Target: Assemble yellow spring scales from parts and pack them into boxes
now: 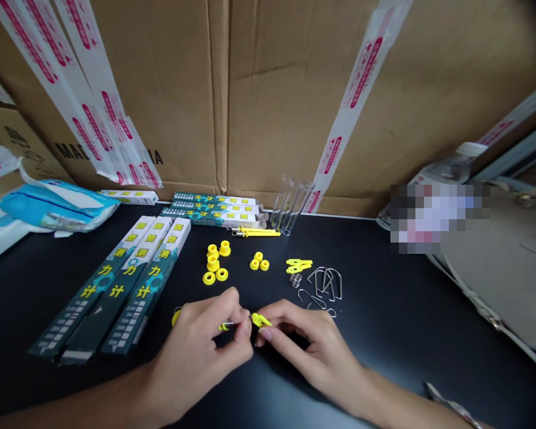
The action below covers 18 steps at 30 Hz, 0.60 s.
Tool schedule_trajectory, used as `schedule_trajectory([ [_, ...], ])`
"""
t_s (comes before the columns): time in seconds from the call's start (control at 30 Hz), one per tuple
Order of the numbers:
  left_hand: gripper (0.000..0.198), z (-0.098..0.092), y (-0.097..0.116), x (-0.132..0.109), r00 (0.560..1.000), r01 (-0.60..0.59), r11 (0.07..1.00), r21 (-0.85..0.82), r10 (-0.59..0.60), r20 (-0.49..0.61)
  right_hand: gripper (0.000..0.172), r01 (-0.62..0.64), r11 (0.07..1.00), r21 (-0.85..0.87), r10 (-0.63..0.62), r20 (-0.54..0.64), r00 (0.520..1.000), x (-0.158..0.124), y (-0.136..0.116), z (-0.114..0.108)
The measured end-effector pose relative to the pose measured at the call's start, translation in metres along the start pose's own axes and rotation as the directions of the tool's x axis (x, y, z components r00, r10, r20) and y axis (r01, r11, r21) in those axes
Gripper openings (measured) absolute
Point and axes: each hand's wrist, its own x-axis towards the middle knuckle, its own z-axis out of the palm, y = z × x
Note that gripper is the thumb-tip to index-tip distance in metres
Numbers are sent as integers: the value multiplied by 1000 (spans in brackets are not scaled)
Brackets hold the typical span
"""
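Note:
My left hand (205,348) pinches a thin rod with a dark metallic part (236,325) and a yellow part. My right hand (310,345) holds a small yellow clip (261,320) between thumb and fingers, right at the rod's end. Behind my left hand a round yellow piece (175,316) partly shows. Beyond my hands lie yellow collars (212,263), small yellow rings (259,257), two yellow clips (298,265), small metal pieces (295,280) and bent wire hooks (326,283).
Long printed boxes (129,274) lie at the left, more boxes (214,208) at the back. Near them are yellow rods (256,232) and upright clear tubes (290,205). A blue packet (58,205) sits far left; a bottle (446,167), bag (495,262) and metal tool (451,405) are right.

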Motion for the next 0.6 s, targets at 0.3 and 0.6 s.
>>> schedule_trajectory([
  [0.3,23,-2,2,2,999,-40,999,-14,39,-27,16,18,999,-44,-20,-43,999,-2,-1,0],
  [0.6,24,0,0,2,999,-20,997,-74,22,25,15,60,995,-74,-63,-46,997,-3,-4,1],
])
